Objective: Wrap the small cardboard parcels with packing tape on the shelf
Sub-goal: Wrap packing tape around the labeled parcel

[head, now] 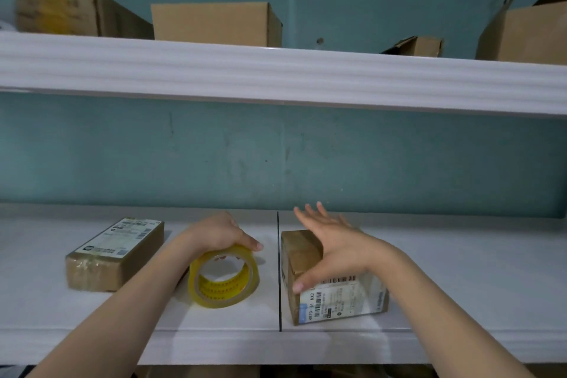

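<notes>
On the lower shelf (460, 270), two parcels and one tape roll are counted. At lower left, a flat parcel (115, 255) lies untouched. At centre, the tape roll (224, 276), stood on edge, is grasped from above by the left hand (219, 232). Right of centre, the right hand (331, 242), fingers spread straight, is laid on the second parcel (337, 294). Taping appears about to begin: the free end must be found and pressed on. Four boxes (214, 23) are seen across the top.

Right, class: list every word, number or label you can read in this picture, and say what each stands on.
"481D-01 AX2" (fourth character uncertain): white label on the right parcel.
Rest of that label, besides barcodes: too small.
Label on the left parcel: blurred.
Print inside the tape roll: unreadable.
Markings on the far-left upper box: blurred.
</notes>
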Motion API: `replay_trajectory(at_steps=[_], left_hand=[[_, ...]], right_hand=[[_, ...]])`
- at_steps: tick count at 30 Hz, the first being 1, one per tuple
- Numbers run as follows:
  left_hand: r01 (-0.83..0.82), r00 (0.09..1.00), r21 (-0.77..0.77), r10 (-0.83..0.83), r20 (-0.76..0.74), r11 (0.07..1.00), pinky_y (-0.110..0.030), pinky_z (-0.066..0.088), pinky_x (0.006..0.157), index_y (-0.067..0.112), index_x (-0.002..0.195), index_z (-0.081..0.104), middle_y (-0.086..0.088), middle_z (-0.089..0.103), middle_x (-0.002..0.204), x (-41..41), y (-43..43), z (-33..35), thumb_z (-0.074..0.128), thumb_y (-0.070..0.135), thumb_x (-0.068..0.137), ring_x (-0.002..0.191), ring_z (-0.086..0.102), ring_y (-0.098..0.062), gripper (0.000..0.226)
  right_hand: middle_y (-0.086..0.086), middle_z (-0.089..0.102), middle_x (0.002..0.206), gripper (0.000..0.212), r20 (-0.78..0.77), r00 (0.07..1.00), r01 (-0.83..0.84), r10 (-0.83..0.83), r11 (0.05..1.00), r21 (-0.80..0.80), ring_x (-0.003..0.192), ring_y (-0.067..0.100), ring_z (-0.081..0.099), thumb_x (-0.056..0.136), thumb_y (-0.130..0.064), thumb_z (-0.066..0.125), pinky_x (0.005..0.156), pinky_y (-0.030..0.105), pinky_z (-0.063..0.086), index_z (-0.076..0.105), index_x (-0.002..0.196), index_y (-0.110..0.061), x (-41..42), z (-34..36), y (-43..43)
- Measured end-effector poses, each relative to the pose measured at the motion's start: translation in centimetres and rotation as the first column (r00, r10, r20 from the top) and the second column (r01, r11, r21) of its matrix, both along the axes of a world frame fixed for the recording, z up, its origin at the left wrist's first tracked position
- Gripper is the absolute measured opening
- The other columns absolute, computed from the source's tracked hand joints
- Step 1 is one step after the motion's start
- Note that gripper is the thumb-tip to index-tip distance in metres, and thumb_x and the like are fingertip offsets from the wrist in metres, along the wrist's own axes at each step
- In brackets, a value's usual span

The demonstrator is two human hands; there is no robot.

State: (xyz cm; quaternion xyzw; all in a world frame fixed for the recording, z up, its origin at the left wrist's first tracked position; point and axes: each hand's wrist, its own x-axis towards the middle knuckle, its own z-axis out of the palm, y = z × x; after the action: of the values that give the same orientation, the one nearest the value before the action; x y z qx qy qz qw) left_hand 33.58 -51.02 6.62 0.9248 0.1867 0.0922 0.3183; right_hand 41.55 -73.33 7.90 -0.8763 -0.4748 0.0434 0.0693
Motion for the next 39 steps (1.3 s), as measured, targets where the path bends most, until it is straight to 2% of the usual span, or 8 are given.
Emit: replay_trajectory(at_steps=[5,13,18,20,24,28,36,39], left_hand=[[0.027,1.0,-0.007,-0.027,0.0,1.0,-0.022,0.035,0.052,0.018,0.036,0.048,0.003,0.046,0.037,0.0,0.2,-0.1,0.083,0.043,0.063,0.034,0.041,-0.012,0.05],[0.042,0.998,-0.094,-0.046,-0.041,0.995,-0.02,0.038,0.05,0.02,0.034,0.054,0.008,0.052,0.039,-1.3,0.4,0.4,0.076,0.05,0.07,0.036,0.047,-0.006,0.052],[0.027,0.998,-0.265,-0.013,0.056,0.964,-0.021,0.041,0.047,0.016,0.053,0.067,0.001,0.054,0.041,-1.9,0.6,-0.8,0.071,0.045,0.077,0.038,0.048,-0.012,0.038],[0.041,0.998,-0.302,-0.021,0.067,0.952,-0.02,0.04,0.045,0.016,0.049,0.064,0.0,0.052,0.039,-1.8,0.8,-1.1,0.071,0.041,0.078,0.036,0.047,-0.013,0.039],[0.09,0.996,-0.188,-0.091,0.003,0.978,-0.017,0.039,0.046,0.016,0.051,0.06,0.005,0.052,0.04,-0.7,1.2,-0.3,0.072,0.043,0.077,0.039,0.048,-0.01,0.039],[0.066,0.997,-0.026,-0.067,-0.035,0.997,-0.022,0.039,0.056,0.021,0.045,0.047,0.008,0.046,0.042,0.7,3.4,0.8,0.075,0.052,0.07,0.046,0.046,-0.012,0.048],[0.11,0.984,0.029,-0.113,0.135,0.994,-0.024,0.024,0.046,0.021,0.042,0.032,0.009,0.028,0.039,3.1,5.9,0.6,0.078,0.038,0.073,0.04,0.028,-0.009,0.058],[0.078,0.989,0.16,-0.097,0.108,0.984,-0.028,0.02,0.049,0.018,0.041,0.03,0.009,0.026,0.04,3.7,6.5,0.7,0.078,0.045,0.069,0.041,0.026,-0.011,0.062]], right_hand=[[-0.002,-0.015,0.157,0.132,0.021,0.999,0.039,-0.036,0.991,-0.126,0.143,0.009,-0.017,0.044,-0.096,0.021,0.118,0.04,-0.009,-0.008,0.149,-0.021,0.4,-1.0,-0.7],[-0.002,-0.009,0.158,0.131,0.117,0.993,0.026,-0.006,0.985,-0.169,0.146,0.012,-0.004,0.048,-0.094,0.032,0.119,0.037,0.0,-0.005,0.149,-0.02,1.1,-1.1,-0.5],[-0.002,-0.004,0.159,0.144,0.039,0.999,0.009,-0.002,0.986,-0.165,0.146,0.012,0.0,0.033,-0.1,0.029,0.119,0.039,0.002,0.0,0.15,-0.021,1.5,-0.4,-0.1],[0.0,-0.005,0.159,0.14,-0.019,0.999,0.026,-0.03,0.98,-0.195,0.146,0.012,-0.004,0.04,-0.095,0.045,0.119,0.037,0.0,0.002,0.15,-0.019,1.4,0.5,0.3],[0.004,-0.005,0.159,0.12,0.018,0.998,0.058,-0.055,0.966,-0.251,0.146,0.018,0.004,0.061,-0.071,0.065,0.119,0.042,0.005,0.009,0.149,-0.012,0.3,1.7,2.3],[0.002,0.015,0.157,0.103,-0.083,0.993,0.065,-0.078,0.986,-0.15,0.142,0.018,0.021,0.07,-0.056,0.069,0.116,0.03,0.019,0.016,0.148,-0.013,0.8,1.1,3.0],[-0.003,0.008,0.159,0.103,-0.076,0.995,0.063,-0.063,0.998,0.002,0.145,0.013,0.012,0.072,-0.063,0.064,0.118,0.029,0.013,0.012,0.149,-0.02,2.6,-0.2,3.5],[-0.003,0.009,0.159,0.104,0.032,0.998,0.056,-0.057,0.998,0.035,0.145,0.013,0.011,0.07,-0.068,0.062,0.116,0.029,0.012,0.015,0.149,-0.021,2.7,-0.8,3.6]])
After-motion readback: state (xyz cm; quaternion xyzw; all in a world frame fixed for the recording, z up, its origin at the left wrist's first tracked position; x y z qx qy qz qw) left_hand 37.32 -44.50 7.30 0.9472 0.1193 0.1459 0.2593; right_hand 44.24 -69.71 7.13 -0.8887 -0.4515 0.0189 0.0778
